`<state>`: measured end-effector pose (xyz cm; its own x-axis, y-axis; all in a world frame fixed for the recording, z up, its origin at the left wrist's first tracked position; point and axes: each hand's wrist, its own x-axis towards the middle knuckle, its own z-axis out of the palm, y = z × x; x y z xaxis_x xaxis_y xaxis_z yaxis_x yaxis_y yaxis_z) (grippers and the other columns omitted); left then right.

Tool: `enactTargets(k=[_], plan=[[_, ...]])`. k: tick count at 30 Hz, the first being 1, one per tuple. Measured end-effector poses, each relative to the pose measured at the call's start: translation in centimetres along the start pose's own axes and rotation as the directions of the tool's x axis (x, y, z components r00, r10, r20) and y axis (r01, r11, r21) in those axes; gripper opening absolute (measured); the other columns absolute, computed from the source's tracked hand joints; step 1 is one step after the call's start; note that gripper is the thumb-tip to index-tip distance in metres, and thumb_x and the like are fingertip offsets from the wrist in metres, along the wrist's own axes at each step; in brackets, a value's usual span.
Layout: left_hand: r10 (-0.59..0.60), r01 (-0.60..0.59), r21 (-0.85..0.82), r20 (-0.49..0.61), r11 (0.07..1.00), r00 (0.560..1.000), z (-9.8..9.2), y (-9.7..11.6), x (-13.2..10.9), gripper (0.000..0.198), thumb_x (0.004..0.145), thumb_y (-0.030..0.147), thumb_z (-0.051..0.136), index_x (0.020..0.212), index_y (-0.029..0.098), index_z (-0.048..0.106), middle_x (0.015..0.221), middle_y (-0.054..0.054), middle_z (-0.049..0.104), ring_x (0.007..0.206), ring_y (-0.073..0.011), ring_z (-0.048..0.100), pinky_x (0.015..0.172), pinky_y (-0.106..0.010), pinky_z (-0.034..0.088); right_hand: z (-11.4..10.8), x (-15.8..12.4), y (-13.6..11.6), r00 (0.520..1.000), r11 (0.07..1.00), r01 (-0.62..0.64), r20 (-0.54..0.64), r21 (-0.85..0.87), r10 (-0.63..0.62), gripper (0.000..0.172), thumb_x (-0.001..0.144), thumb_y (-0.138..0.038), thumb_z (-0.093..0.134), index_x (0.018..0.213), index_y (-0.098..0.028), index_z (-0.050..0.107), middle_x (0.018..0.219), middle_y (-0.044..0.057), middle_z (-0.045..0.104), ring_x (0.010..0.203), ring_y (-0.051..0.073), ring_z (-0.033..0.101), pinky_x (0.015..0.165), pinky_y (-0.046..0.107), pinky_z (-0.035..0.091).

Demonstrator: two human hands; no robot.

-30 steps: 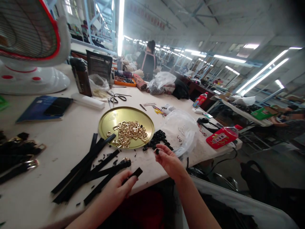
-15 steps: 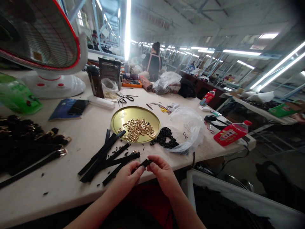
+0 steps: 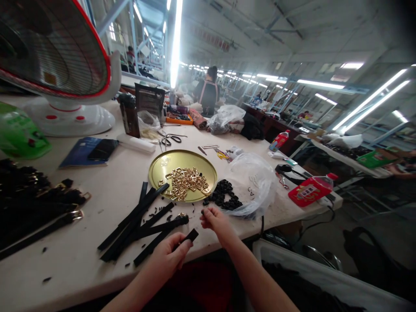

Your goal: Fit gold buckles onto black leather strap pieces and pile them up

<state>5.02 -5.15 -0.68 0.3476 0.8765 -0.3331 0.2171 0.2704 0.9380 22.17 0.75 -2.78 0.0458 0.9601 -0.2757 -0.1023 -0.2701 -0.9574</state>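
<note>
My left hand is closed on a black strap, whose flat end sticks out past my thumb. Apart from it, my right hand pinches a small black piece near the table's front edge. Beyond the hands lies a gold round tray heaped with gold metal buckles. A pile of black plastic pieces lies right of the tray, partly on a clear plastic bag. More black straps are spread left of my hands, with small black scraps around them.
A white and red fan stands at the left, behind a heap of buckled black straps. Scissors lie behind the tray. A red bottle lies near the right edge. Below is a white bin with black material.
My hands have separated. The right hand has moved up and away from the strap with a small black piece, while the left keeps hold of the strap.
</note>
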Motion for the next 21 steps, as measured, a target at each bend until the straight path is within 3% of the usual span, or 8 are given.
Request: enactTargets(k=[4,7,11,15,21], plan=[[-0.047,0.047,0.011,0.025,0.999,0.999,-0.5,0.2,0.0,0.032,0.076,0.050,0.044,0.072,0.018,0.048,0.042,0.011,0.033,0.037,-0.0063,0.029,0.038,-0.018,0.022,-1.4,5.7,-3.6,0.993,0.994,0.102,-0.060,-0.040,-0.105,0.034,0.070,-0.052,0.054,0.077,-0.019,0.050,0.078,0.004,0.063,0.061,0.011,0.058,0.061,0.027,0.048],[-0.057,0.056,0.017,0.034,0.998,0.998,-1.1,0.3,0.1,0.033,0.076,0.050,0.043,0.072,0.018,0.048,0.043,0.010,0.033,0.039,-0.0065,0.031,0.039,-0.017,0.024,-2.6,7.5,-5.3,0.979,0.974,0.170,-0.085,-0.149,-0.184,0.029,0.076,-0.049,0.044,0.084,-0.021,0.050,0.086,0.004,0.062,0.065,0.011,0.058,0.063,0.028,0.048],[-0.068,0.068,0.005,0.051,0.998,0.996,-1.3,0.0,0.7,0.032,0.077,0.049,0.042,0.073,0.018,0.048,0.043,0.010,0.034,0.038,-0.0066,0.032,0.040,-0.018,0.026,-3.3,6.4,-3.6,0.971,0.889,0.204,-0.031,-0.411,-0.237,0.015,0.069,-0.032,0.058,0.077,-0.019,0.057,0.075,0.002,0.059,0.067,0.015,0.054,0.069,0.031,0.043],[-0.065,0.066,-0.006,0.084,0.998,0.994,-0.9,-0.3,1.2,0.029,0.078,0.047,0.043,0.071,0.019,0.048,0.042,0.011,0.035,0.036,-0.0060,0.030,0.039,-0.018,0.024,-2.8,4.9,-1.0,0.959,0.758,0.245,0.034,-0.604,-0.282,0.011,0.062,-0.014,0.061,0.071,-0.019,0.060,0.083,0.003,0.056,0.079,0.017,0.051,0.082,0.033,0.035],[-0.066,0.066,0.007,0.043,0.998,0.997,-1.7,-0.1,1.1,0.030,0.077,0.047,0.044,0.074,0.017,0.050,0.045,0.010,0.035,0.038,-0.0059,0.030,0.039,-0.018,0.024,-1.5,4.1,-1.0,0.953,0.670,0.248,0.050,-0.699,-0.300,0.004,0.067,-0.016,0.056,0.067,-0.019,0.053,0.074,0.002,0.053,0.071,0.016,0.050,0.072,0.030,0.038]])
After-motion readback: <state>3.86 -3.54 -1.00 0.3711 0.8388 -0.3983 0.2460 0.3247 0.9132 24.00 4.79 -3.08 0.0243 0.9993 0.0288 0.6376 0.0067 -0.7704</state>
